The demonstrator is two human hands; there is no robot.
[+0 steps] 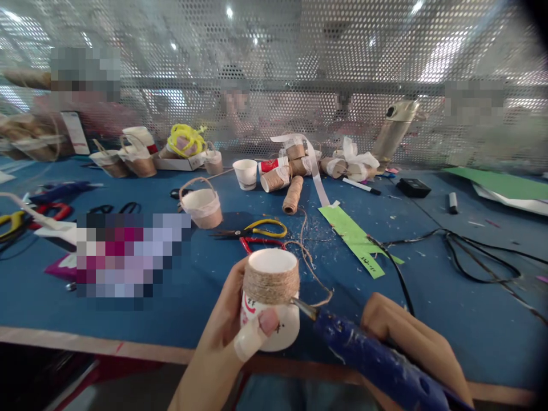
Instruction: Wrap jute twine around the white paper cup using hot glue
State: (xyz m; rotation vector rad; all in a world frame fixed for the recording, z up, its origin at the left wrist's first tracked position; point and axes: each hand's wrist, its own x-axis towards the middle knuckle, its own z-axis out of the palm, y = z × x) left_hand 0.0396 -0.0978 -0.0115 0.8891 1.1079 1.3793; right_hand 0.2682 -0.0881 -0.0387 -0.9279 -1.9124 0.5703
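My left hand (233, 325) is wrapped round a white paper cup (280, 331) with printed marks, its thumb bandaged and pressed on the front. Brown twine (272, 285) is wound in rows about the cup's upper half. In my right hand (411, 331) is a blue hot glue gun (372, 359), its nozzle at the lower edge of the wound twine, on the cup's right side. A loose strand of twine loops from the cup toward the twine spool (293, 195). Just behind the cup lie scissors (257, 231) with yellow and red handles.
A twine-wrapped basket cup (202, 206) stands to the left. Green paper (353, 237) and a black cable (479, 257) lie to the right. Several cups, a marker (362, 186) and a metallic flask (394, 131) stand or lie along the perforated metal screen (274, 103).
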